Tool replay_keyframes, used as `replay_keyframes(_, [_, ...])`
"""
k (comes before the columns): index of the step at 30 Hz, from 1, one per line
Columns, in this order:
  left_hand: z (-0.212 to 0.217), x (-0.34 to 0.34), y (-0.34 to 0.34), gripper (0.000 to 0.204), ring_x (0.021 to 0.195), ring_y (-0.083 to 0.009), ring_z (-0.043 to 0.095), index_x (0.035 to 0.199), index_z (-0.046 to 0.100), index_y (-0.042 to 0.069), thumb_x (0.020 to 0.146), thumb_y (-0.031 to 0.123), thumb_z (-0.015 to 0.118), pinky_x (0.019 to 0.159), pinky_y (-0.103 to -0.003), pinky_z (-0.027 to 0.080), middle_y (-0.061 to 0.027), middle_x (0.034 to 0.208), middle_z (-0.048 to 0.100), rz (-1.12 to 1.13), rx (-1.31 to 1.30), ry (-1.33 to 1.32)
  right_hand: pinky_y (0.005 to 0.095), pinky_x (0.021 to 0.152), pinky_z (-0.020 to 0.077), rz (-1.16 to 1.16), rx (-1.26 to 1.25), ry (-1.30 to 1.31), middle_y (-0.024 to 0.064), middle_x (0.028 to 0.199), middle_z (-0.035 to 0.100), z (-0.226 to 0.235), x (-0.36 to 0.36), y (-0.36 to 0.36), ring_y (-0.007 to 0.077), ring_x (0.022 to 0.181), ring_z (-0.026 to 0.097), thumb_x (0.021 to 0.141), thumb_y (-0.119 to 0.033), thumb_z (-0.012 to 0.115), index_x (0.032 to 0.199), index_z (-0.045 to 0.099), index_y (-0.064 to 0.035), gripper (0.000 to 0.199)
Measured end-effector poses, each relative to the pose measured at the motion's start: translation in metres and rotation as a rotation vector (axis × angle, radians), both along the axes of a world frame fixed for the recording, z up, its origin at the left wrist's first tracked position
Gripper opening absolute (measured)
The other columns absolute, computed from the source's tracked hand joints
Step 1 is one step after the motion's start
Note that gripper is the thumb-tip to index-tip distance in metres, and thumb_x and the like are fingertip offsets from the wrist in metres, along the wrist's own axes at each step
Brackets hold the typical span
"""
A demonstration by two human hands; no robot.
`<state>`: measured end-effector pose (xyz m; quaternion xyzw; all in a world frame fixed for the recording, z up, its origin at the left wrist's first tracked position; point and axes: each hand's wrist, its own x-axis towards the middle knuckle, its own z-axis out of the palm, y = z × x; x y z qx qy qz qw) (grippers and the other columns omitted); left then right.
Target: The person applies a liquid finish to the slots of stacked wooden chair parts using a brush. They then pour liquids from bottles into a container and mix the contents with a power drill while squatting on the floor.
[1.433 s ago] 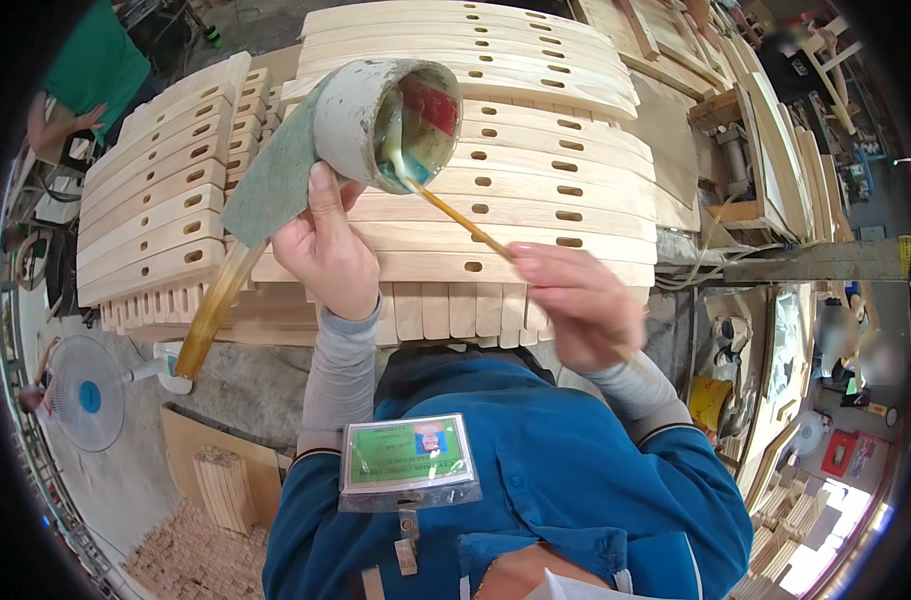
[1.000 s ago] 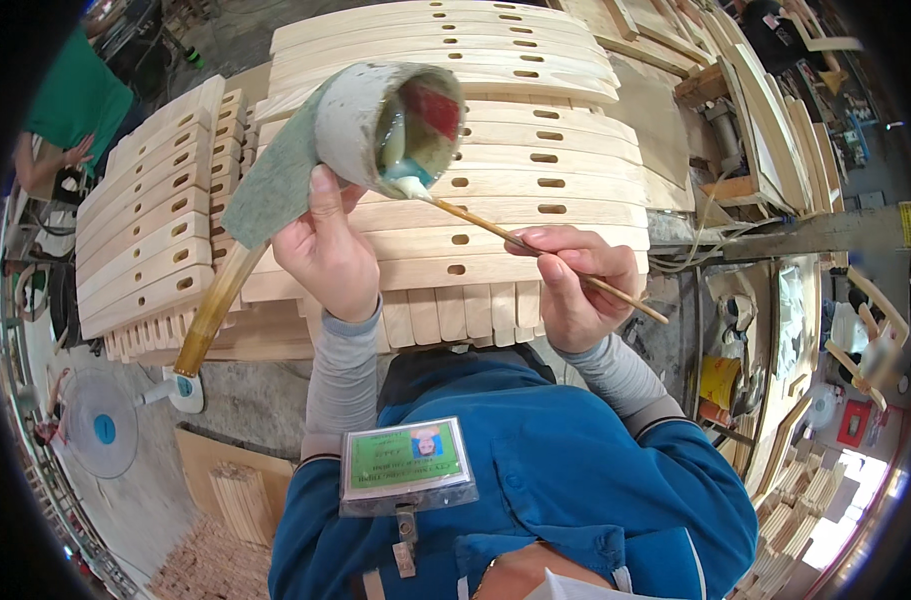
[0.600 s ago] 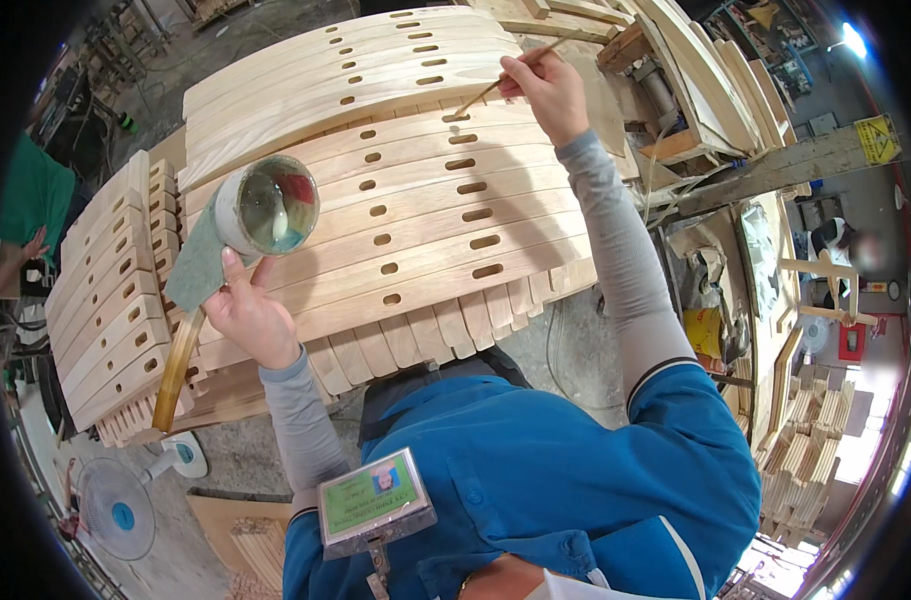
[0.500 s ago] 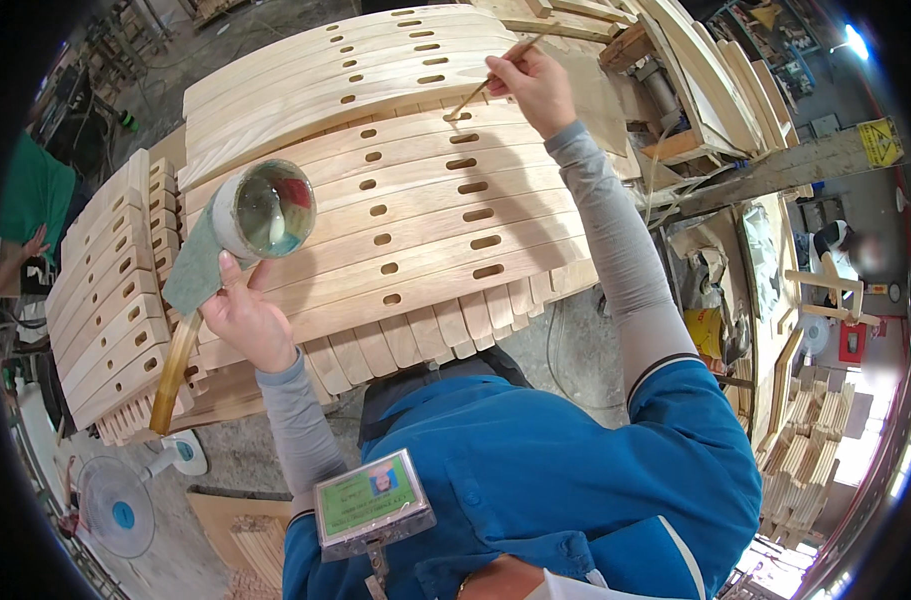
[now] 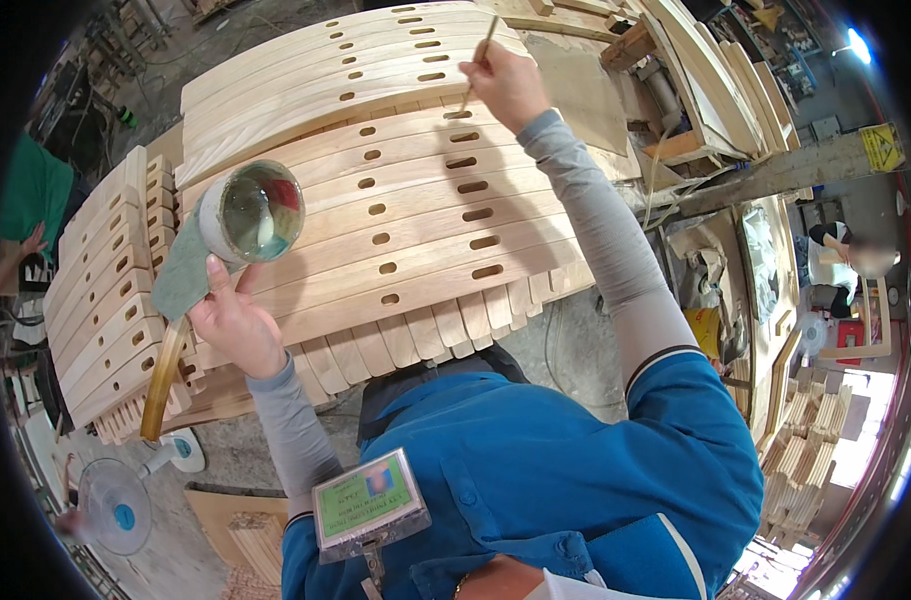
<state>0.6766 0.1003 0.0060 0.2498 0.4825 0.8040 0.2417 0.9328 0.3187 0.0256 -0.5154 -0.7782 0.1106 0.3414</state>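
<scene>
My left hand [image 5: 237, 322] is closed on the grey-green, flat grip of a round pot [image 5: 211, 222], held tilted over the left side of the boards. Whitish, glossy liquid shows inside the pot, and an amber-brown strip [image 5: 163, 385] sticks out below the grip. In my right hand [image 5: 510, 90] a thin stick [image 5: 487, 38] is pinched. Its lower end reaches a slot near the far right of the slotted wooden boards [image 5: 325, 220]; whether it has bristles I cannot make out. These pale, curved boards lie side by side, each with oval slots.
More slotted boards are stacked at the far side [image 5: 275, 75] and at the left [image 5: 97, 290]. A metal beam [image 5: 755, 180] and wooden frames stand at the right. A fan [image 5: 115, 508] is at lower left. A person in green [image 5: 35, 200] is at the left edge, another person [image 5: 830, 265] far right.
My right hand has moved left and slightly nearer, with the stick now more upright at the slot. My left hand and the pot have shifted slightly left.
</scene>
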Motion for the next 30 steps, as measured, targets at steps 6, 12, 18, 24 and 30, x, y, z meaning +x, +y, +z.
replay_keyframes(6, [0.005,0.008,0.001,0.023,0.093,-0.0153,0.055,0.109,0.048,0.004,0.087,0.009,0.049,0.067,-0.033,0.054,-0.0080,0.107,0.054,0.002,-0.005,0.008,0.0385,0.056,0.0459,0.012,-0.053,-0.038,0.0143,0.062,0.059,0.007,-0.014,-0.004,0.0299,0.060,0.059,0.076,-0.029,0.063,0.077,0.058,-0.0025,0.027])
replay_keyframes(12, [0.010,0.008,0.002,0.026,0.093,-0.0180,0.055,0.112,0.044,0.001,0.087,0.007,0.047,0.065,-0.033,0.056,-0.0111,0.110,0.052,-0.022,-0.009,0.027,0.0341,0.052,0.0449,0.037,-0.053,0.123,0.0111,0.059,0.059,-0.008,0.021,0.008,0.0240,0.055,0.057,0.074,-0.031,0.066,0.074,0.058,-0.0020,0.030])
replay_keyframes(18, [0.009,0.016,0.004,0.024,0.091,-0.0165,0.056,0.109,0.046,0.001,0.086,0.006,0.048,0.064,-0.032,0.056,-0.0105,0.108,0.053,-0.037,0.011,0.031,0.0268,0.054,0.0470,0.081,-0.234,0.251,0.0084,0.060,0.060,0.016,-0.002,-0.007,0.0150,0.053,0.059,0.073,-0.024,0.067,0.073,0.060,0.0002,0.025])
replay_keyframes(24, [0.014,0.016,0.002,0.021,0.089,-0.0155,0.056,0.106,0.049,0.000,0.086,0.006,0.048,0.063,-0.031,0.056,-0.0103,0.105,0.054,-0.087,0.025,0.003,0.0222,0.058,0.0486,0.151,-0.235,0.467,0.0061,0.067,0.062,0.004,0.052,0.003,0.0092,0.060,0.059,0.074,-0.013,0.065,0.079,0.063,0.0016,0.015])
replay_keyframes(30, [0.021,0.017,-0.002,0.020,0.086,-0.0148,0.057,0.106,0.050,-0.001,0.086,0.004,0.048,0.064,-0.031,0.056,-0.0101,0.104,0.055,-0.097,0.023,-0.010,0.0226,0.062,0.0502,0.297,-0.198,0.682,0.0096,0.075,0.062,0.065,0.036,-0.069,0.0135,0.069,0.059,0.075,0.000,0.062,0.084,0.058,0.0044,0.010])
